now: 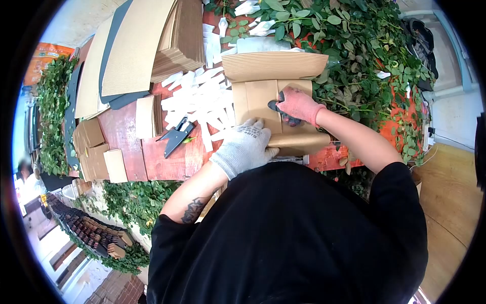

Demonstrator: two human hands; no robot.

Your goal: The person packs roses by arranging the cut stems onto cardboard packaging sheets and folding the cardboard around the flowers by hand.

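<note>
So your main piece is a tan corrugated cardboard sheet (pixel 254 96), right in front of you on the worn red table (pixel 121 121). Its ribbed far end curls up and the smoother near end rolls over. Your left hand (pixel 243 144), in a pale grey knit glove with printed lettering, lies open and flat on it, thumb over the near roll. Your right hand (pixel 299 106), in a pink glove with dark-coated fingers, is curled on the sheet; can't tell if it's gripping anything. Loose white paper strips (pixel 188 101) litter the left side, near a black metal stapler (pixel 178 138) and a thick cardboard stack (pixel 139 48). Leafy green stems (pixel 349 83) heap up on the right, and a light wooden panel (pixel 448 197) sits past the table.
</note>
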